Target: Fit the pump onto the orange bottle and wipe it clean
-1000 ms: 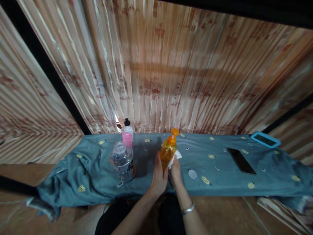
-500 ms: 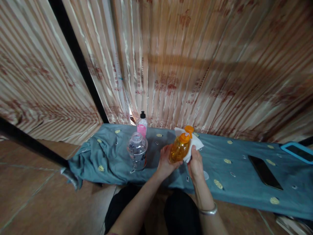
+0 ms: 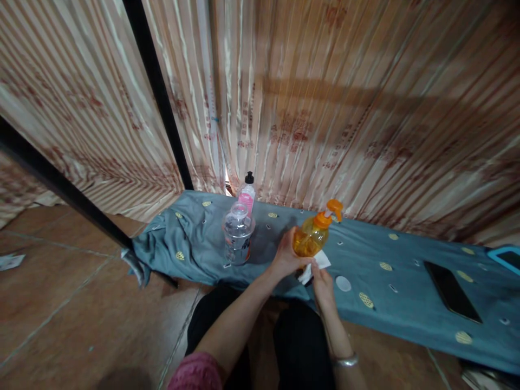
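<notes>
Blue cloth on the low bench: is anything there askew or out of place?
Yes. The blue patterned cloth is bunched and hanging off at its left end. A small white round lid lies loose beside the open clear plastic jar.

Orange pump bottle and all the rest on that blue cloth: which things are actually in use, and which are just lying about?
In use:
orange pump bottle, held by the left hand
white tissue, in the right hand

Lying about:
clear jar
pink bottle
black phone
white lid
blue-cased device
</notes>
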A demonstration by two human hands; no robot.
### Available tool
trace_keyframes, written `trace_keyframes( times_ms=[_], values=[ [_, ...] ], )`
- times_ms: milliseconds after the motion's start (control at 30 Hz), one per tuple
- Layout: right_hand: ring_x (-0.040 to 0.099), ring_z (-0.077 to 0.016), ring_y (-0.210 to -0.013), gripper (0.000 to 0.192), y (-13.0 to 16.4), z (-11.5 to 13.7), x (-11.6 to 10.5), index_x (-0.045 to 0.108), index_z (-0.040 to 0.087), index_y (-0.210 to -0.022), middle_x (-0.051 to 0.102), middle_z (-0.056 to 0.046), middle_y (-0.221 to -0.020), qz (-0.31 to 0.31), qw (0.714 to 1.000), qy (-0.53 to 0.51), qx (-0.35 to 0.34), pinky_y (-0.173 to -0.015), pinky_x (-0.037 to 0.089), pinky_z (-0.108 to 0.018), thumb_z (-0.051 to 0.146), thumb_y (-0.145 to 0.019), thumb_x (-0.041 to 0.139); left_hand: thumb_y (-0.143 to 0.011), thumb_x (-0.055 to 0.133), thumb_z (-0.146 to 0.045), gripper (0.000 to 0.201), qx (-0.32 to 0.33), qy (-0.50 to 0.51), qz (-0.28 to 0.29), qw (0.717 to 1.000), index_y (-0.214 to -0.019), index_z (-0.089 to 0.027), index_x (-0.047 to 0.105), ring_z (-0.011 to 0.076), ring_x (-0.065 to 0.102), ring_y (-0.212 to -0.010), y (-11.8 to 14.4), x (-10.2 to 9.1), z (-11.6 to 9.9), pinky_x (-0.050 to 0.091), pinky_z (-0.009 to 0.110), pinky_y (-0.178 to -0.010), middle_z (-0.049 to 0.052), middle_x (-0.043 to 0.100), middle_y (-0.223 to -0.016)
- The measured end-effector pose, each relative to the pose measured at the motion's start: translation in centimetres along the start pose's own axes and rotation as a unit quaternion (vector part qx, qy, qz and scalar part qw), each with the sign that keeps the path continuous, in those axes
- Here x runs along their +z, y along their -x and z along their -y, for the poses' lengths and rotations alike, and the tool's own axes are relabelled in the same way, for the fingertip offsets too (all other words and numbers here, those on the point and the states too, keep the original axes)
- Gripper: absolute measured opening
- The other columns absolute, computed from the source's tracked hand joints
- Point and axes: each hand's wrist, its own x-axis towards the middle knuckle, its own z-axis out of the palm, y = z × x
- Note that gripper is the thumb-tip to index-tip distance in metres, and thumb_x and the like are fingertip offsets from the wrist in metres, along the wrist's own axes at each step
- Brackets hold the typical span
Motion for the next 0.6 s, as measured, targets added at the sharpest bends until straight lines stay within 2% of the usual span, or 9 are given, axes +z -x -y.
trace_keyframes(
  times_ms=[167, 300, 467, 600],
  values=[
    [0.066, -0.0149, -0.070, 0.049, 1.4, 1.3, -0.3, 0.068, 0.019, -0.086, 0.076, 0.005, -0.076, -0.033, 0.990, -0.124, 0.061, -0.072, 0.052, -0.028, 0.049, -0.050, 0.081, -0.045, 0.093, -0.021, 0.082, 0.009, -0.086, -0.022, 0.996, -0.118, -0.018, 0.057, 0.0322, 0.054, -0.117, 0.2, -0.1, -0.3, 0.043, 0.049, -0.106, 0.011, 0.059, -0.120],
    [0.069, -0.0138, -0.072, 0.051, 2.6, 3.2, -0.2, 0.067, 0.018, -0.087, 0.077, 0.006, -0.078, -0.031, 0.980, -0.172, 0.091, -0.066, 0.055, -0.024, 0.038, -0.043, 0.084, -0.046, 0.092, -0.020, 0.078, 0.017, -0.086, -0.034, 0.996, -0.116, -0.021, 0.056, 0.0294, 0.057, -0.114, 0.5, -0.2, -0.5, 0.046, 0.047, -0.104, 0.007, 0.059, -0.119],
    [0.069, -0.0164, -0.067, 0.048, 2.9, 3.9, -0.2, 0.066, 0.018, -0.082, 0.076, 0.004, -0.073, -0.037, 0.980, -0.169, 0.095, -0.062, 0.056, -0.028, 0.035, -0.040, 0.082, -0.053, 0.090, -0.019, 0.073, -0.008, -0.059, -0.021, 0.998, -0.116, -0.022, 0.054, 0.0256, 0.064, -0.108, 0.9, -0.5, -1.0, 0.050, 0.041, -0.098, 0.004, 0.066, -0.114],
    [0.067, -0.0193, -0.065, 0.049, 2.4, 3.4, -0.5, 0.067, 0.019, -0.086, 0.076, 0.004, -0.073, -0.031, 0.987, -0.130, 0.086, -0.067, 0.054, -0.033, 0.040, -0.044, 0.079, -0.052, 0.090, -0.020, 0.071, -0.021, -0.061, -0.039, 0.997, -0.114, -0.019, 0.055, 0.0279, 0.065, -0.107, 1.2, -1.0, -1.3, 0.050, 0.043, -0.097, 0.007, 0.068, -0.114]
  ],
)
